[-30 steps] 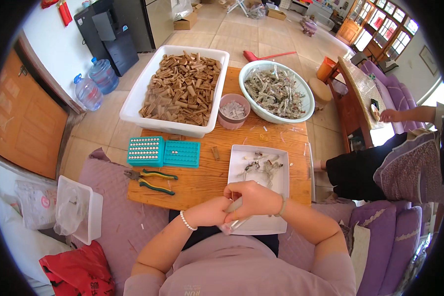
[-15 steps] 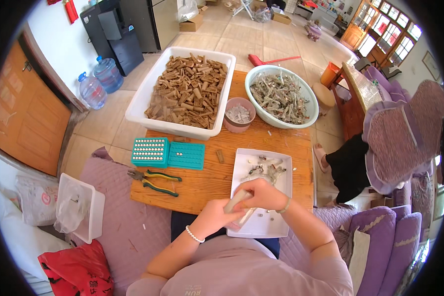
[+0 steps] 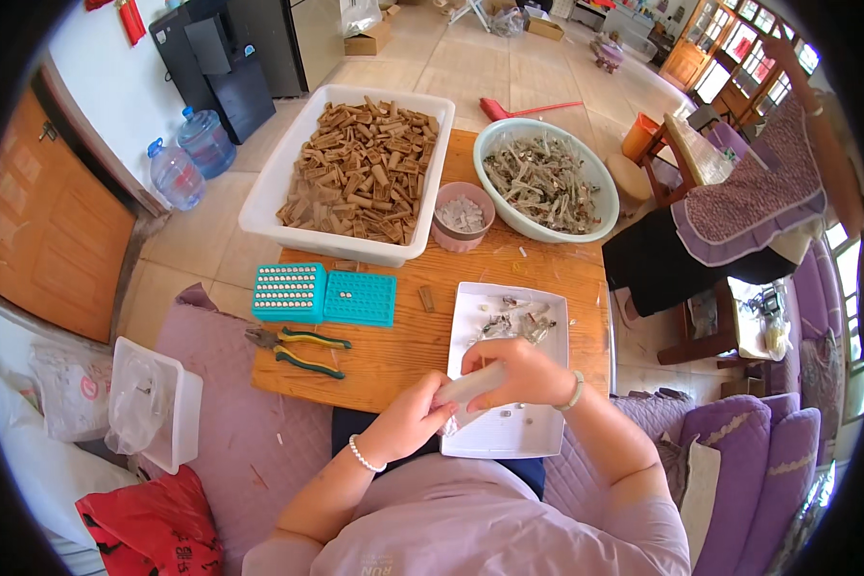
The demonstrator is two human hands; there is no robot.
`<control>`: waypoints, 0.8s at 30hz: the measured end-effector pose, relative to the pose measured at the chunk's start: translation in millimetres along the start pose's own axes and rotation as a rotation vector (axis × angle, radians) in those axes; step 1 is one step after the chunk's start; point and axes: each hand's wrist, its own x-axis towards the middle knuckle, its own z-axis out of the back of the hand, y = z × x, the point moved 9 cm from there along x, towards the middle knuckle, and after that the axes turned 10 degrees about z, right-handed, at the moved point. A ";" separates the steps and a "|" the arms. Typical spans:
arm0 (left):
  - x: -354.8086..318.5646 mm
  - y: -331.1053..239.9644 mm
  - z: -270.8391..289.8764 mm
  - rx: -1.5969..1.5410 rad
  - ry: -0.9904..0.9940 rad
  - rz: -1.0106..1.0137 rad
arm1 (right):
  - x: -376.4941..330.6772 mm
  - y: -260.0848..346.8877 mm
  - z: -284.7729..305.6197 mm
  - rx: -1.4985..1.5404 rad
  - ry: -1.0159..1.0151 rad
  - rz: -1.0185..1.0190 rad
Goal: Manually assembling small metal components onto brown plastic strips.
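Note:
Both my hands meet over the near end of a white rectangular tray point(image 3: 538, 434) on a small wooden table point(image 3: 408, 336). My right hand point(image 3: 514, 372) grips a pale, tube-like object point(image 3: 470, 386) from above. My left hand point(image 3: 415, 420) holds its lower end from below. A bead bracelet sits on each wrist. Small metal pieces point(image 3: 518, 322) lie at the tray's far end.
A large white tub of brown pieces point(image 3: 360, 173), a pink cup point(image 3: 463, 216) and a pale green bowl of grey parts point(image 3: 544, 180) stand at the table's far side. Teal slotted blocks point(image 3: 324, 295) and pliers point(image 3: 296, 348) lie left. Another person point(image 3: 739, 211) stands at right.
My hands stay joined over the tray's near end, now working the pale tube. The person at right has shifted; the camera view moved slightly.

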 end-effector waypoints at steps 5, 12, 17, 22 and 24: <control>2.6 -2.4 3.0 0.088 -0.041 -0.008 | 6.8 20.6 -6.2 -0.291 0.087 0.113; -5.4 -17.9 -0.4 0.308 -0.083 -0.137 | 10.4 21.2 -21.0 -0.622 0.379 -0.041; 2.1 5.6 2.9 0.108 -0.043 -0.081 | 5.9 -11.3 -11.6 -0.083 0.208 -0.171; 5.5 19.0 4.9 -0.324 0.000 -0.052 | -10.7 -50.7 -12.3 0.181 0.116 -0.289; 6.9 23.0 6.0 -0.390 -0.024 -0.053 | -20.4 -60.0 -20.7 0.288 0.128 -0.400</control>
